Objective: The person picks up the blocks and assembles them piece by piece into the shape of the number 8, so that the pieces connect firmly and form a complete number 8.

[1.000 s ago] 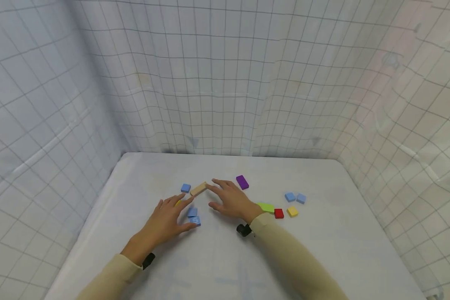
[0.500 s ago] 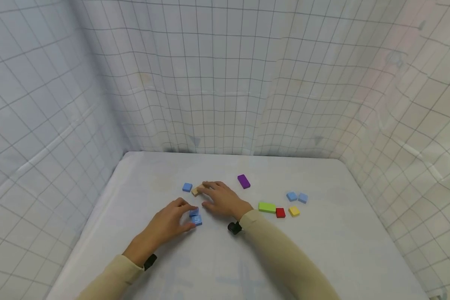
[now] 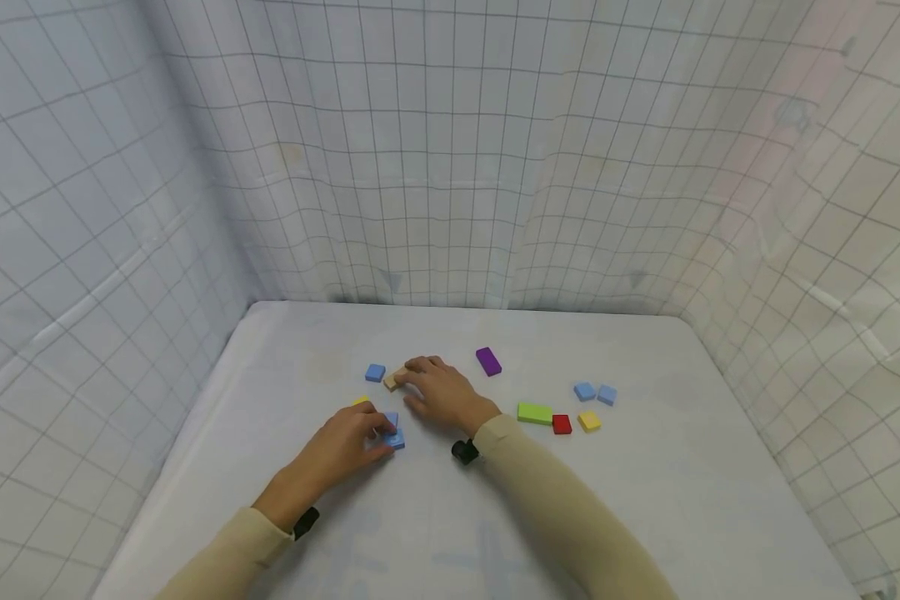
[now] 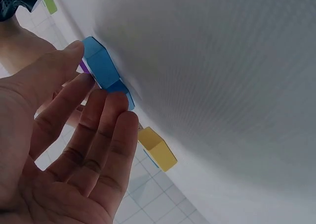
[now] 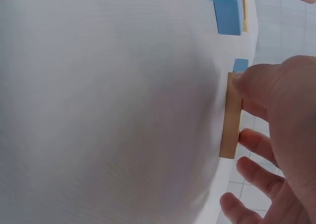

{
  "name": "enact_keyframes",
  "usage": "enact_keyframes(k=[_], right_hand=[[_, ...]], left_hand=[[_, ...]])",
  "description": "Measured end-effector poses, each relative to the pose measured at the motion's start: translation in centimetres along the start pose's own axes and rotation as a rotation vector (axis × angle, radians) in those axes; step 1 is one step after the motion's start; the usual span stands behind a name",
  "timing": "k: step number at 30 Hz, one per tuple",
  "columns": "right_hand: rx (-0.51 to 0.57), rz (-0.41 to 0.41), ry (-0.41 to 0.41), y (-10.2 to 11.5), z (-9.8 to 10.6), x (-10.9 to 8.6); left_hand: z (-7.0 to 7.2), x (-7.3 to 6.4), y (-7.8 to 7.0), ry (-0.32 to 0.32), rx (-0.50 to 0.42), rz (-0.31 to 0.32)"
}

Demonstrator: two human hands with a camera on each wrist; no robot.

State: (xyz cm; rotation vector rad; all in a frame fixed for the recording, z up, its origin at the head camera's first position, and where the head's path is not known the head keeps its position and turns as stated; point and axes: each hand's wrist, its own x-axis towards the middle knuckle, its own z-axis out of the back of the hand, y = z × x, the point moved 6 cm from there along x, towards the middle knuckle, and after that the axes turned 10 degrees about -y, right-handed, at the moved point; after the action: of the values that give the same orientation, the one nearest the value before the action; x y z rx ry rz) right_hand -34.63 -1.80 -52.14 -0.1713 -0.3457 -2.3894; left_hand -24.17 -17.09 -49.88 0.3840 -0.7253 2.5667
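Note:
In the head view my left hand [image 3: 341,446] pinches a small blue block [image 3: 397,442] between thumb and index finger. Another blue block [image 3: 392,417] lies right against its far side. The left wrist view has the thumb and index fingertip at the nearer blue block [image 4: 101,66], the other fingers bent beside it. My right hand [image 3: 442,393] holds a plain wooden block [image 3: 391,382], partly covered by the fingers. From the right wrist, the thumb presses one end of this wooden block [image 5: 231,120], with fingers along its far side.
Left of the hands are a yellow block [image 3: 361,400] and another blue block [image 3: 375,372]. A purple block [image 3: 488,362] lies farther back. On the right lie a green block [image 3: 535,414], a red block [image 3: 562,424], a yellow block [image 3: 589,421] and two blue ones [image 3: 585,392]. Gridded cloth walls surround the table.
My left hand's spread fingers have drawn in onto the nearer blue block. My right hand has moved left onto the wooden block, bringing the green block fully into sight.

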Motion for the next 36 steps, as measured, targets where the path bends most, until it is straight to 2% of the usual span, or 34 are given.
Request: enact_keyframes(k=[6, 13, 18, 25, 31, 32, 36], right_hand=[[0.053, -0.005, -0.011, -0.2, 0.0, 0.1], [0.113, -0.005, -0.070, -1.2, -0.1, 0.4], [0.158, -0.021, -0.106, -1.9, 0.3, 0.3], [0.192, -0.031, -0.114, -2.7, 0.9, -0.8], [0.206, -0.020, -0.114, -3.2, 1.6, -2.1], [0.205, -0.002, -0.127, -4.0, 1.0, -2.2], [0.213, -0.017, -0.113, -4.4, 1.3, -3.3]], left_hand=[[-0.2, 0.2, -0.1, 0.018, 0.000, 0.018], [-0.1, 0.5, -0.2, 0.019, -0.013, 0.051], [-0.1, 0.5, -0.1, 0.005, -0.015, 0.048], [-0.3, 0.3, 0.1, 0.009, -0.012, 0.096], [-0.2, 0.5, -0.1, -0.009, -0.008, 0.080], [-0.1, 0.5, -0.1, -0.012, -0.007, 0.078], [-0.2, 0.6, -0.2, -0.001, -0.009, 0.090]])
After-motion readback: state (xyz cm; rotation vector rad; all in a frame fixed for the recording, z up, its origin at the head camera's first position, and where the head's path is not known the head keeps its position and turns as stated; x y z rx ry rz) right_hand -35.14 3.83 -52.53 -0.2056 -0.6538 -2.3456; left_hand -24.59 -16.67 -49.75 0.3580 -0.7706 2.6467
